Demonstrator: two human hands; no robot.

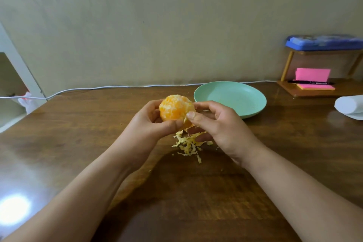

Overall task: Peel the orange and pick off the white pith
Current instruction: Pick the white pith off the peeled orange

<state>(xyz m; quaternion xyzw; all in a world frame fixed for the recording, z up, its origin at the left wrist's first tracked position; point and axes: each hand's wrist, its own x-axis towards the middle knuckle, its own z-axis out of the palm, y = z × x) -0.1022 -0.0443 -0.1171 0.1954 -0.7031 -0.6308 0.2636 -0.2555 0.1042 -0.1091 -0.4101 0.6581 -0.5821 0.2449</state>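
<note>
Table [196,202]: dark brown wood grain; it fills the near and middle ground, with a bright glare patch at the near left.
Forearms: two bare forearms reach in from the near corners and meet over the middle of the table.
Pith scraps [189,144]: a loose heap of pale yellow shreds lies on the table just below and near the hands, with a few crumbs scattered around it.
Left hand [151,122]: fingers and thumb are curled round the left and near side of the orange, gripping it above the table.
Right hand [218,125]: thumb and forefinger are curled against the fruit's right side; the thumb tip presses at a thin strip hanging from the lower edge.
Orange [174,108]: peeled and held between both hands, clear of the table, with white pith patches on its upper surface.
Plate [253,112]: pale green and shallow, on the table just beyond and right of the hands.
White roll [347,105]: lies at the right edge, cut off by the frame.
Wooden stand [306,92]: far right; it carries pink sticky notes [312,74] and a black pen [310,82], with a blue case [324,42] on top.
Cable [98,88]: white, running along the table's far edge.
Wall [157,25]: plain beige, behind everything.
</note>
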